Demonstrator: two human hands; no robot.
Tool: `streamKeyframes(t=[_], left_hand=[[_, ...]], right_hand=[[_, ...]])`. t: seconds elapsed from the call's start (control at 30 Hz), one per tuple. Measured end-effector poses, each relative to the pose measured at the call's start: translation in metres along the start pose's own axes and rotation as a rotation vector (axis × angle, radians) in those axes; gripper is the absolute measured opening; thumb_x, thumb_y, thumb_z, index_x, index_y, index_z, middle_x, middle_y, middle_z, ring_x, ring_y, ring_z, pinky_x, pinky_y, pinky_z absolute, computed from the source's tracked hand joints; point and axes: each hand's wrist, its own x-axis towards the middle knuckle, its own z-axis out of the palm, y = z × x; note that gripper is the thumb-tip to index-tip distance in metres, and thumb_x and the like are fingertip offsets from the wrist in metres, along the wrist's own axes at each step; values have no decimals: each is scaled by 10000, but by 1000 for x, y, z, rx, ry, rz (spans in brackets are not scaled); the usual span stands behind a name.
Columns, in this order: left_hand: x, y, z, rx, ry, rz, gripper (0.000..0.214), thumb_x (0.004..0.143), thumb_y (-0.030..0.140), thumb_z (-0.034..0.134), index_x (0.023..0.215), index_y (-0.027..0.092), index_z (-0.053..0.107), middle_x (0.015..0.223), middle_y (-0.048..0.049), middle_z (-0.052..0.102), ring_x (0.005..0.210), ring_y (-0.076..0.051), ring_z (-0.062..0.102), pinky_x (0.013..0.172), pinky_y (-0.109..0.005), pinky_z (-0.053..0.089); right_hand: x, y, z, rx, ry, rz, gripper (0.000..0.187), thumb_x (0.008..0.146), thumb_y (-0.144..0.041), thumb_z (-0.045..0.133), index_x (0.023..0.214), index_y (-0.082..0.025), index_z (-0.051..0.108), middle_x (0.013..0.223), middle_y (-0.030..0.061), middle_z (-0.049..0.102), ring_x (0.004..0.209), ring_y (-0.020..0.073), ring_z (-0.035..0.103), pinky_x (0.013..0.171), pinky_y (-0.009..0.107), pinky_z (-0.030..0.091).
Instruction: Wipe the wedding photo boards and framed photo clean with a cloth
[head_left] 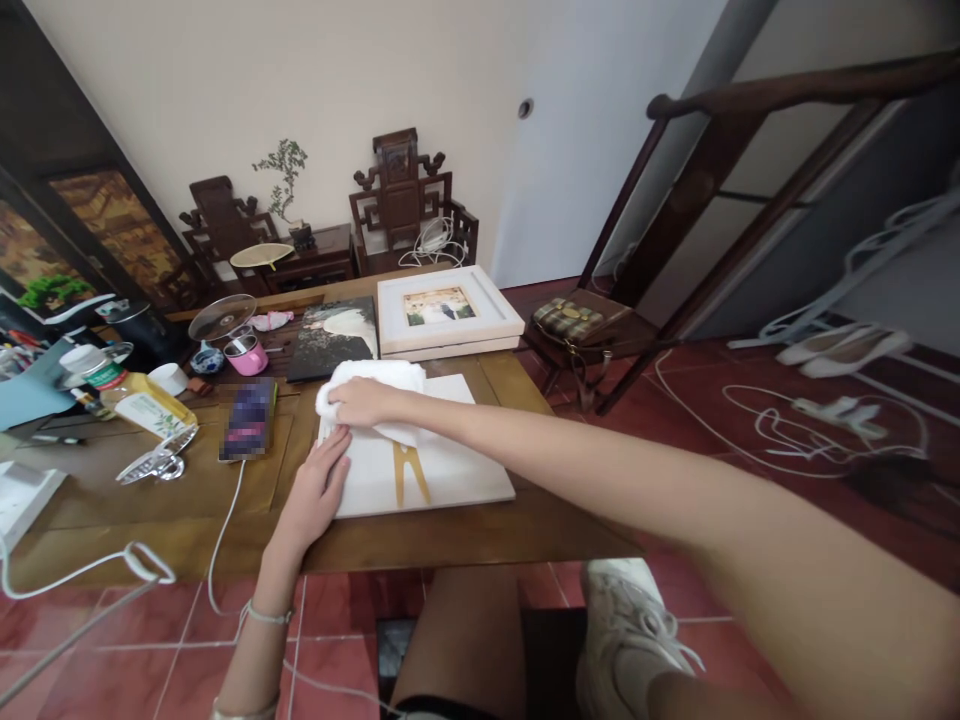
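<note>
A white board or canvas [457, 470] lies flat near the table's front edge, with a golden-yellow shape [409, 474] on its face. My right hand [366, 402] grips a folded white cloth [397, 374] and presses it on the board's upper left part. The cloth and hand cover part of the board and of the yellow shape's top. Fingers outstretched, my left hand [319, 485] lies along the board's left edge, touching it, just below the cloth.
Behind the board are a dark picture [335, 335] and a white framed photo [450, 312]. A phone [249, 420] on a cable, a pink cup [246, 354], a yellow bottle [139, 395] and a clear hair claw [159, 458] stand or lie left. A wooden chair [600, 305] is right.
</note>
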Motion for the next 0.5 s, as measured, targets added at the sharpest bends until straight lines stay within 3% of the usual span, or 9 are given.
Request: streamKeyframes(t=[0.2, 0.33, 0.5], left_hand=[[0, -2, -1, 7, 10, -6, 442, 955, 377, 400, 1277, 136, 583, 1387, -124, 528, 1325, -237, 454, 1152, -453, 279], [0, -2, 0, -9, 6, -2, 440, 957, 370, 395, 1293, 146, 569, 1409, -111, 506, 1349, -226, 419, 1159, -445, 271], [-1, -3, 2, -15, 11, 0, 445, 955, 359, 398, 1298, 128, 561, 1401, -117, 515, 1353, -219, 414, 1163, -443, 265]], right_hand=[[7, 3, 0, -40, -50, -29, 351, 915, -347, 573, 1214, -165, 548, 1207, 89, 575, 1011, 218, 599, 836, 434, 526], [-22, 32, -6, -41, -54, -23, 221, 930, -225, 482, 1082, -144, 621, 1112, 96, 642, 987, 232, 606, 847, 384, 481], [-75, 80, -10, -48, -3, 64, 278, 815, -86, 396, 952, -130, 634, 1011, 132, 684, 955, 287, 610, 789, 351, 416]])
